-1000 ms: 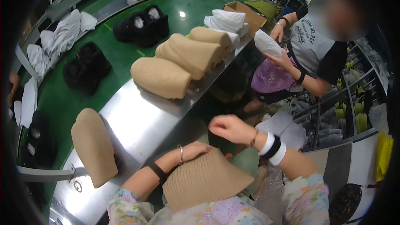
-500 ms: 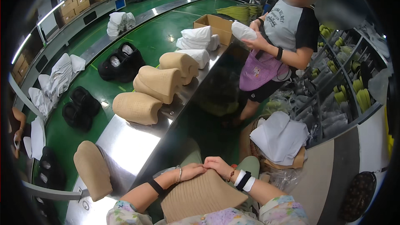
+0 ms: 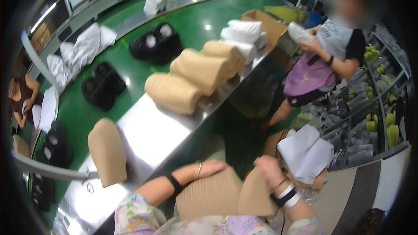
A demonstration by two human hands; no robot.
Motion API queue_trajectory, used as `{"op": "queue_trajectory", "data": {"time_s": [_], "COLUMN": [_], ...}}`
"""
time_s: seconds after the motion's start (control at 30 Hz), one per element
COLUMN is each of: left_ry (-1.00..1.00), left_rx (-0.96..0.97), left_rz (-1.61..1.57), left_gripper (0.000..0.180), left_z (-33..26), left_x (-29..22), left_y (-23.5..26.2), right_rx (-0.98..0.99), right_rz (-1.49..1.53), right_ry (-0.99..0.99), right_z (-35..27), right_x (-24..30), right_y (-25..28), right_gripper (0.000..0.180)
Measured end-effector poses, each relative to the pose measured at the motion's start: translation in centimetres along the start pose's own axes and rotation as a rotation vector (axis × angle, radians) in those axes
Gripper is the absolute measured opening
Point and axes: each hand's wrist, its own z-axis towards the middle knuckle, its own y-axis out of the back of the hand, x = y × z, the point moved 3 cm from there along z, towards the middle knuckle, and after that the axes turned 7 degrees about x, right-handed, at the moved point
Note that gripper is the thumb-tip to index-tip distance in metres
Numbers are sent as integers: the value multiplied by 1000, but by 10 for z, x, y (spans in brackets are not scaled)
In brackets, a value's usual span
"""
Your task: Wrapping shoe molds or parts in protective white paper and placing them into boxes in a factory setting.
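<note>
While the left hand is lying across the top edge of a ribbed stack of tan sheets, fingers close together, the right hand is curling at the top of a separate tan sheet on the stack's right. Can't tell if either's actually pinching, too blurry. Stack's sitting right against the person's floral top. Looks early on to me: one sheet is splaying apart, the rest are bunching together, and more tan piles are sitting untouched on the metal counter.
</note>
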Motion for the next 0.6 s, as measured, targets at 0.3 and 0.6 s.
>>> {"op": "queue_trajectory", "data": {"time_s": [0.3, 0.6], "left_ry": [-320, -701], "left_rx": [-128, -130], "left_rz": [42, 390], "left_gripper": [37, 35], "left_z": [1, 24], "left_x": [60, 73], "left_y": [27, 48], "right_rx": [594, 610], "right_rz": [-406, -449], "right_ry": [-105, 233], "right_z": [56, 188], "right_x": [186, 233], "right_y": [-63, -264], "right_gripper": [31, 34]}}
